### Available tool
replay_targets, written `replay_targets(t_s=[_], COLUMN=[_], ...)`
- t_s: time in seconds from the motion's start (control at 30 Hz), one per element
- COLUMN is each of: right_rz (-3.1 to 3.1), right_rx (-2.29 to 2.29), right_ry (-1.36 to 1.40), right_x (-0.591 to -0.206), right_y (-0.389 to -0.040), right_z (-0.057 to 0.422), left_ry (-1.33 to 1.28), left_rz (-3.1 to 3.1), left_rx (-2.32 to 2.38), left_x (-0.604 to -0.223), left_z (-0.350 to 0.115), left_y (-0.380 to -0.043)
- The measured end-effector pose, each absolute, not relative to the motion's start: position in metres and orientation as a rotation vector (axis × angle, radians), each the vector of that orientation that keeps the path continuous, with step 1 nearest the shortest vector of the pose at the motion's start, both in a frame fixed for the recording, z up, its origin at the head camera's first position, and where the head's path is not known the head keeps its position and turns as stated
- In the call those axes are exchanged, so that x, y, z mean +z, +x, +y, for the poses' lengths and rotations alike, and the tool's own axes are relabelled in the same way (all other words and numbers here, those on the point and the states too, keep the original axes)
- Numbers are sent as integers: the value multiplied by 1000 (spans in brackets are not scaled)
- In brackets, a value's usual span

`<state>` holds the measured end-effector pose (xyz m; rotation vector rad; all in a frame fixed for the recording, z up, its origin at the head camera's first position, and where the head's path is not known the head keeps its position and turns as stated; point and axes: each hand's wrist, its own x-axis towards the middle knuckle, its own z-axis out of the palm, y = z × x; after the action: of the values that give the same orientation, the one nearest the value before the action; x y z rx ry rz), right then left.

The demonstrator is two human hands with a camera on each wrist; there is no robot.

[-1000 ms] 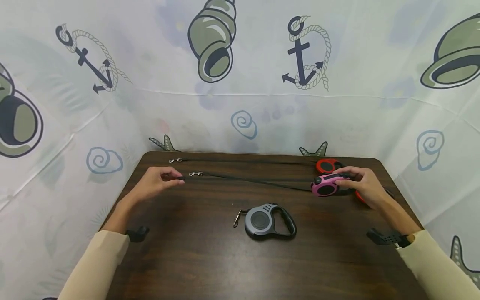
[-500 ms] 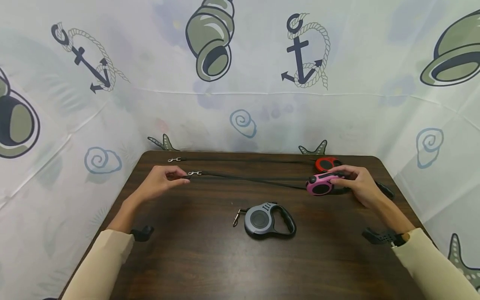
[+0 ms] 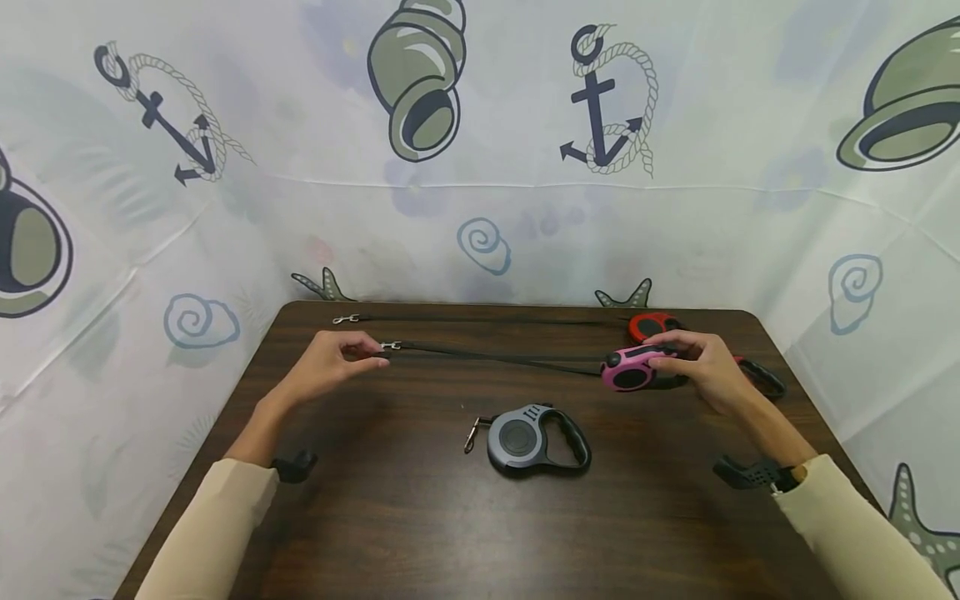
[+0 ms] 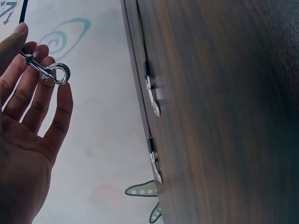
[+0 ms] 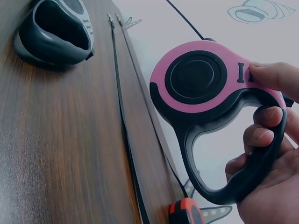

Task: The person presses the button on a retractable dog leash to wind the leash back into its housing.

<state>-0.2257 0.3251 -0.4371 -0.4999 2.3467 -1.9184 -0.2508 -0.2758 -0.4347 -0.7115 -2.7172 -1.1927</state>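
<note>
My right hand grips the black handle of a pink-and-black retractable dog leash, with the thumb against the pink casing near its button end. Across from it, my left hand pinches the leash's black strap between thumb and fingertips. Below that pinch hangs the strap's metal snap hook, over the spread fingers. The strap runs between both hands above the table. In the middle of the table lies a grey-and-black retractable leash, its short hook pointing left.
At the back of the brown table, a red retractable leash lies with its strap drawn out to a hook. Another extended strap ends in a hook; a black handle shows behind my right arm. Patterned cloth surrounds the table.
My hands have come closer together: the left has moved right, and the right has moved left with the pink leash. More of the handle behind my right arm shows.
</note>
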Motion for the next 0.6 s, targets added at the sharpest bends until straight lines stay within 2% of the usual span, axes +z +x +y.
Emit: replay_targets(t_s=[0.6], right_rz=[2492], right_rx=[-1752], right_ry=[-495], right_x=[-442], right_y=[-223], right_z=[308], left_ry=[-793], left_rz=[-2675], left_rx=[-1216], left_x=[-439], left_z=[-262], left_y=[-249])
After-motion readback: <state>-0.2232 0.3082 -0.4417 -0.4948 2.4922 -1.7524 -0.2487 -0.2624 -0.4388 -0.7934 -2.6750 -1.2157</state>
